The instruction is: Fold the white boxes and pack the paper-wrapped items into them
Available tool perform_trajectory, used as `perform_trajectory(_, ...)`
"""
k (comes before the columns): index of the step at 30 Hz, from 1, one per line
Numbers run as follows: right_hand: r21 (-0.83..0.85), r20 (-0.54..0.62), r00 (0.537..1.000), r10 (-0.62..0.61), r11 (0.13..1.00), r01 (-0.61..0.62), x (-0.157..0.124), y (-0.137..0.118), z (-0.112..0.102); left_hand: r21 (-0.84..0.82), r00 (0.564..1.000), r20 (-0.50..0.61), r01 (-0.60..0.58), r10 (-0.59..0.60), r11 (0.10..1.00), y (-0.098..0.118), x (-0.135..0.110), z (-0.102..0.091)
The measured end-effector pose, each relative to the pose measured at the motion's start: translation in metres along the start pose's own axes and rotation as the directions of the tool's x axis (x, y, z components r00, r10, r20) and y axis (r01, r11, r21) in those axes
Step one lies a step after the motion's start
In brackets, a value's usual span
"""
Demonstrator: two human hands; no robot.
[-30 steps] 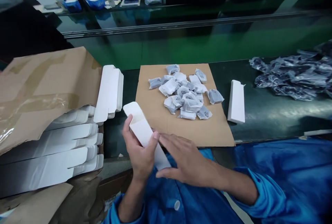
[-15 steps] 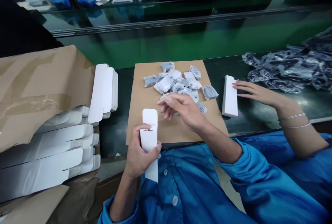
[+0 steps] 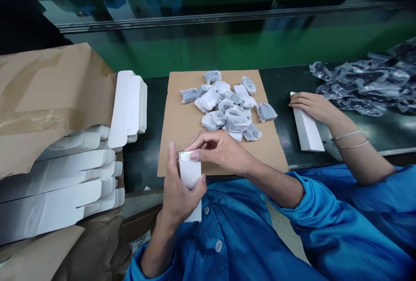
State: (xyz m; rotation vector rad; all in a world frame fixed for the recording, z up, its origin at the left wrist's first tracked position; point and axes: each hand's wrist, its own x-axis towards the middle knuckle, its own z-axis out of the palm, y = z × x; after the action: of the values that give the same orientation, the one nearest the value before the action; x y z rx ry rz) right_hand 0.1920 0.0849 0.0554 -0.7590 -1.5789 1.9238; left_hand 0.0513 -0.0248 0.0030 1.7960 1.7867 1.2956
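Observation:
A slim white carton (image 3: 191, 174) stands tilted in front of my body, gripped around its sides by my left hand (image 3: 182, 190), whose index finger is raised. My right hand (image 3: 221, 151) pinches the carton's top flap, which is now folded over the upper end. Just beyond my hands, several small items in white translucent wrappers (image 3: 224, 107) lie heaped on a brown cardboard sheet (image 3: 182, 142). Some wrappers carry a dark triangular mark. The inside of the carton is hidden.
At left, a big cardboard box (image 3: 58, 86) holds flat white cartons (image 3: 58, 198), and more flat cartons (image 3: 125, 107) lean beside it. To the right, a co-worker's hand (image 3: 312, 105) holds another white carton (image 3: 307, 129). Clear plastic-wrapped items (image 3: 367, 83) lie beyond.
My right hand has come down to the carton in my left hand, and its raised flap is now bent over the top. The co-worker's hand has grasped and tilted the other carton.

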Motion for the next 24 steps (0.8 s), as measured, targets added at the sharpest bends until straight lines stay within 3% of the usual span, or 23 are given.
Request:
perform_trajectory(5, -0.017, -0.065, 0.997, -0.032, 0.999, 0.031, -0.004, 0.005, 0.004, 0.137, 0.988, 0.144, 0.039, -0.059, 0.99, -0.003, 0.002, -0.008)
perform_trajectory(10, -0.151, -0.113, 0.983, -0.142, 0.981, 0.124, -0.01, 0.012, 0.005, 0.137, 0.98, 0.188, 0.039, -0.064, 0.99, -0.002, 0.005, -0.004)
perform_trajectory(17, -0.011, -0.235, 0.964, -0.121, 0.992, 0.122, -0.011, 0.025, 0.011, 0.153, 0.959, 0.283, -0.011, -0.033, 0.988, -0.001, 0.008, -0.006)
perform_trajectory(21, -0.227, -0.206, 0.931, -0.301, 0.94, 0.254, -0.016, 0.029, 0.015, 0.125, 0.963, 0.264, 0.014, -0.047, 0.992, -0.005, 0.008, -0.006)
perform_trajectory(24, -0.439, -0.127, 0.853, -0.507, 0.8, 0.409, -0.019, 0.037, 0.021, 0.064, 0.962, 0.255, 0.081, -0.095, 0.995, -0.007, 0.005, -0.006)
